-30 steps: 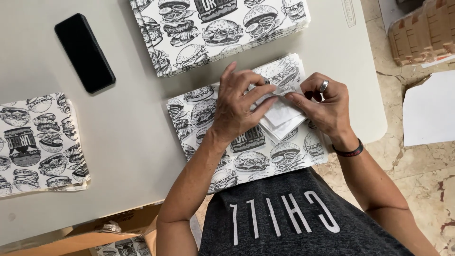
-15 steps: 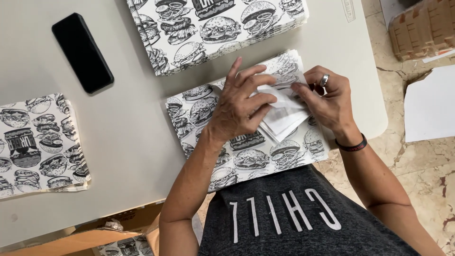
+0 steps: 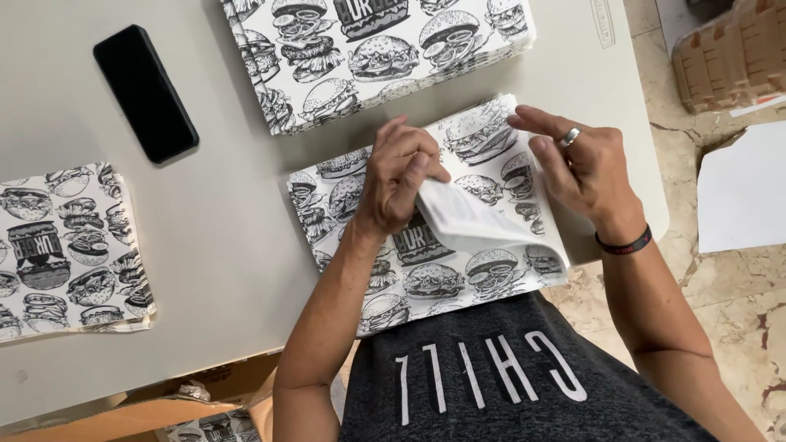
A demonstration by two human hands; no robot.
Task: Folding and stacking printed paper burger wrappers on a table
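A sheet of paper printed with black-and-white burgers lies on the grey table in front of me. Its right part is folded over, showing the white underside. My left hand pinches the folded white flap at its upper corner. My right hand, with a ring and a dark wristband, hovers over the sheet's right side with fingers spread, touching or just above the paper.
A stack of the same burger-printed sheets lies at the table's far side. Another printed stack sits at the left. A black phone lies face up nearby. Cardboard and white board rest on the floor at right.
The right hand has let go of the white flap and opened above the sheet. The left hand now holds the flap, which lies flatter and further folded over.
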